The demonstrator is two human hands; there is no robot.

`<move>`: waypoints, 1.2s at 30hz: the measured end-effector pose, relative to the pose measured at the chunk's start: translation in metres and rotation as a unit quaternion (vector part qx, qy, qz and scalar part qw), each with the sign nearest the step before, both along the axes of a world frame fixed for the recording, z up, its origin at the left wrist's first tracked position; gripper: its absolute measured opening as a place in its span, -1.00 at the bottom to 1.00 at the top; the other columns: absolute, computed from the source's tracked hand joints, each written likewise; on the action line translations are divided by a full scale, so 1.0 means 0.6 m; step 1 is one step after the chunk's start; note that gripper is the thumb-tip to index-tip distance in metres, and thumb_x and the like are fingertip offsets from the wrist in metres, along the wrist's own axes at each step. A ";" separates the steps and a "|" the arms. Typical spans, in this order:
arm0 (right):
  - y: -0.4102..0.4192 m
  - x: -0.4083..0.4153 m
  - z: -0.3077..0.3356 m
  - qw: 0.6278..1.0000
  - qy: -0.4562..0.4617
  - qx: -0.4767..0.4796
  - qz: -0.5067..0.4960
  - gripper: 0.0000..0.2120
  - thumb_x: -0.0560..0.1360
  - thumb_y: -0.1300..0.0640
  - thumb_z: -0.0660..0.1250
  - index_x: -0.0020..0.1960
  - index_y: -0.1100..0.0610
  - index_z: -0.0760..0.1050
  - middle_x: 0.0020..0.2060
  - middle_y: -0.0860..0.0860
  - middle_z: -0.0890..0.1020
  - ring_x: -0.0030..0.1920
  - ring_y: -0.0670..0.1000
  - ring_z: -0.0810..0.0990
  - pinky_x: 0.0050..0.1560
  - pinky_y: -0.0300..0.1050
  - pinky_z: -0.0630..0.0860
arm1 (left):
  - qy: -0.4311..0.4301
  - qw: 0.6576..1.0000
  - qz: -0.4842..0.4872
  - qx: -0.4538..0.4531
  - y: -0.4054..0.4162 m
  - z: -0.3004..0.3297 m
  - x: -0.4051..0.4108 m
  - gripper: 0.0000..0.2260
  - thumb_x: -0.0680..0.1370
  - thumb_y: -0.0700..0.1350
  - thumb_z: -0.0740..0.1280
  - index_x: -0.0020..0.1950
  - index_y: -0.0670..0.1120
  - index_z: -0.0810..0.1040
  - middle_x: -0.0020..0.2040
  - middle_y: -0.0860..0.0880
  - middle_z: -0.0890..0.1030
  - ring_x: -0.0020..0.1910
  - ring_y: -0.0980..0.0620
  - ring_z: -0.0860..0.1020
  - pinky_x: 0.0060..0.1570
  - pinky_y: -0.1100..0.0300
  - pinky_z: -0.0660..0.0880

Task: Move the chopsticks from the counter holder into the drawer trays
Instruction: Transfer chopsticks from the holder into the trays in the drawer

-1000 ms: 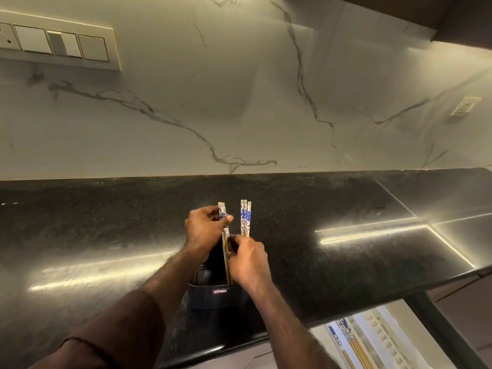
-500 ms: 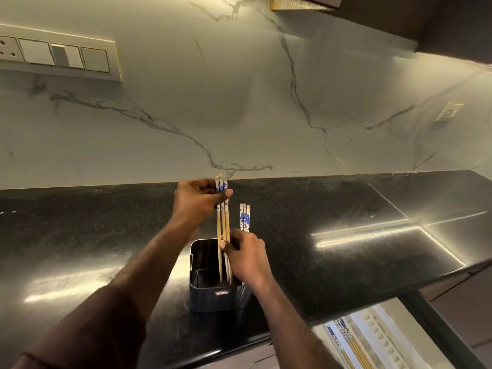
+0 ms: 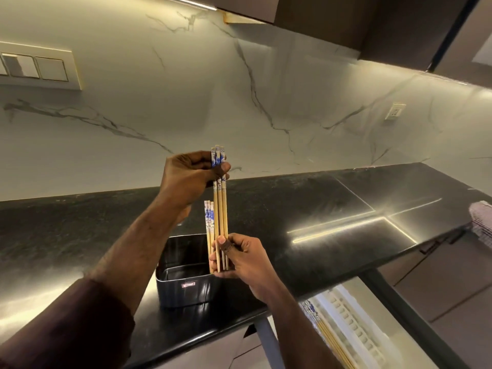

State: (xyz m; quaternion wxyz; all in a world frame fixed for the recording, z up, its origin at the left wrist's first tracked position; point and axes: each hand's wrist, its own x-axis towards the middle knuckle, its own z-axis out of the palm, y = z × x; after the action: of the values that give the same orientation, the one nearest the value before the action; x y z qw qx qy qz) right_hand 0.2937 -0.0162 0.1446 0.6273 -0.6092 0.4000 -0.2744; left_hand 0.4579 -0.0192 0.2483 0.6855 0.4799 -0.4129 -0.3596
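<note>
Wooden chopsticks (image 3: 221,209) with blue-patterned tops, held upright above the dark holder (image 3: 186,280) on the black surface (image 3: 319,209). Left hand (image 3: 190,179) pinches their tops; right hand (image 3: 239,258) grips their lower tips. Two more chopsticks (image 3: 209,222) stand in the holder. Drawer tray (image 3: 354,323) below right already contains chopsticks.

Wall: pale marble (image 3: 306,83), grey veins
Switches: panel (image 3: 40,66) at left, socket (image 3: 396,111) right
Cabinets: dark (image 3: 346,20), lit beneath
Counter: black polished stone (image 3: 332,209)
</note>
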 end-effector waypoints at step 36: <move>0.068 -0.860 -0.115 0.957 0.203 0.063 -0.198 -0.85 0.55 0.05 0.37 -0.15 0.07 0.65 -0.19 0.14 0.72 -0.26 0.03 0.68 -0.18 -0.08 0.67 | -0.006 0.971 -0.187 0.146 -0.030 -0.255 -0.856 -0.77 0.44 -0.23 0.48 0.08 -0.16 0.62 -0.11 -0.11 0.71 -0.18 0.01 0.71 -0.31 0.27 0.59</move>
State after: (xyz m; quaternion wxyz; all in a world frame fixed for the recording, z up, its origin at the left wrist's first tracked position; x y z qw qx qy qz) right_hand -0.2222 0.0247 0.0754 0.5033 -0.5198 0.6482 -0.2374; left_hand -0.0559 -0.0370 0.0953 0.5261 0.4912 -0.4426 -0.5349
